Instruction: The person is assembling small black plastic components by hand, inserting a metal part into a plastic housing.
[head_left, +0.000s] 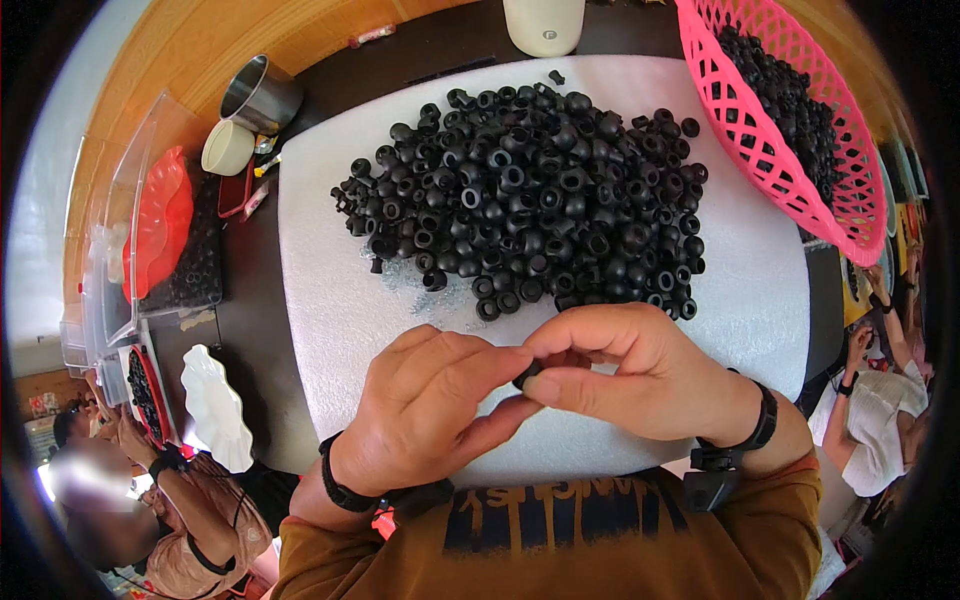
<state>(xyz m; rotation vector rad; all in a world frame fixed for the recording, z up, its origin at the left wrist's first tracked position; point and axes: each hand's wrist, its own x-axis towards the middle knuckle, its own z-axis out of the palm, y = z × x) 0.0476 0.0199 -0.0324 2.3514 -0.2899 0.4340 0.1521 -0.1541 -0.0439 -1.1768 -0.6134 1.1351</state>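
Observation:
My left hand (pixel 425 400) and my right hand (pixel 640 370) meet over the near part of a white foam sheet (pixel 340 300). Between their fingertips they pinch a small black round part (pixel 526 376), mostly covered by the fingers. Just beyond them lies a big heap of black parts (pixel 530 190), many of them rounded and hollow with a hole in one side. Some small clear bits (pixel 415 287) are scattered at the heap's near left edge. Both sets of fingers are closed.
A pink lattice basket (pixel 735 140) of small black parts stands at the far right. At the left are a metal cup (pixel 262 95), a cream cup (pixel 228 148), a clear plastic box (pixel 150 130) beside a red dish (pixel 165 220), and a white scalloped dish (pixel 215 405). Other people sit on both sides.

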